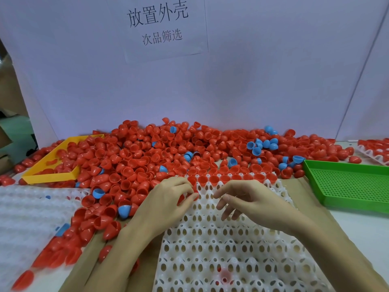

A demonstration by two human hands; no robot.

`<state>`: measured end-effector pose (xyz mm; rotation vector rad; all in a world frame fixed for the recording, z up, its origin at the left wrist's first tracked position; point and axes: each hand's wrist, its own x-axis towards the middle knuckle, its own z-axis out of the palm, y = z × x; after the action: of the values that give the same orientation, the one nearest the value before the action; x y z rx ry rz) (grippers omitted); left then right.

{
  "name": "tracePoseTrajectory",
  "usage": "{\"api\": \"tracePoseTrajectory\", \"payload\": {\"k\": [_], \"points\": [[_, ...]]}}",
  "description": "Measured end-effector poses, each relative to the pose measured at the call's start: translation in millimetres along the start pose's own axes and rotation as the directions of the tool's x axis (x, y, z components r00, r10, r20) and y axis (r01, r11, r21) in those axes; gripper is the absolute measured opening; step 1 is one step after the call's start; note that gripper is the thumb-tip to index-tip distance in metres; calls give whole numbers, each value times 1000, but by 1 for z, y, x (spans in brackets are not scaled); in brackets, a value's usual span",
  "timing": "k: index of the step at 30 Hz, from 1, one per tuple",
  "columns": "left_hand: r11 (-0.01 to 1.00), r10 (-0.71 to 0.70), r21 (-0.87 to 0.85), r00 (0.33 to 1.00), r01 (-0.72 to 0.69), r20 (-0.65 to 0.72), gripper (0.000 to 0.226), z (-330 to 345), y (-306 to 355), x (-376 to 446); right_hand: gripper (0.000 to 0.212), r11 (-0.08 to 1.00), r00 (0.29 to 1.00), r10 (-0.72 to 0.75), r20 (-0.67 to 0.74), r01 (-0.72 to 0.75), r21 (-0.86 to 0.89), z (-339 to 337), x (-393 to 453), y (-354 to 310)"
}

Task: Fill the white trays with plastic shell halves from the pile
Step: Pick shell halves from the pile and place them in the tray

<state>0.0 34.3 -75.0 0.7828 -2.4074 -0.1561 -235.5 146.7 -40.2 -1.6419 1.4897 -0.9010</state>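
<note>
A large pile of red shell halves (pixel 160 152), with a few blue ones (pixel 261 144) mixed in, covers the back of the table. A white holed tray (pixel 231 245) lies in front of me; its far row holds several red halves (pixel 214 179). My left hand (pixel 168 199) is at the tray's far left corner, its fingers pinching red shell halves (pixel 194 191) over the second row. My right hand (pixel 244 199) hovers over the tray with fingers spread and relaxed, holding nothing.
A yellow tray (pixel 50 175) with red halves sits at the left rear. A green perforated tray (pixel 353 184) stands at the right. More white trays (pixel 27 209) lie at the left, another filled one (pixel 374 152) at far right. A white board stands behind.
</note>
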Motion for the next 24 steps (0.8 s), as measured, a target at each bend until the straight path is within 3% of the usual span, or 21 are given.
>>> {"api": "tracePoseTrajectory", "payload": {"k": [6,11,14,18,22,24], "points": [[999,-11,53,996,7,83,48,4,-8,-3,18,1000,1000,1,4,-1,-6,0,0,1],[992,1,127,995,-13,97,47,4,-6,-1,18,1000,1000,5,9,-5,-1,0,1,3],[993,-108,41,993,110,-40,41,-4,-11,3,18,1000,1000,9,15,-10,15,-1,2,4],[941,-294,92,922,325,-250,27,-19,-40,2,18,1000,1000,9,24,-10,20,0,2,5],[891,-433,-11,841,454,-324,16,-29,-69,-6,19,1000,1000,4,30,-4,9,-1,1,5],[888,-435,-15,827,460,-356,15,-33,-76,-8,19,1000,1000,1,32,-1,5,-1,2,5]]}}
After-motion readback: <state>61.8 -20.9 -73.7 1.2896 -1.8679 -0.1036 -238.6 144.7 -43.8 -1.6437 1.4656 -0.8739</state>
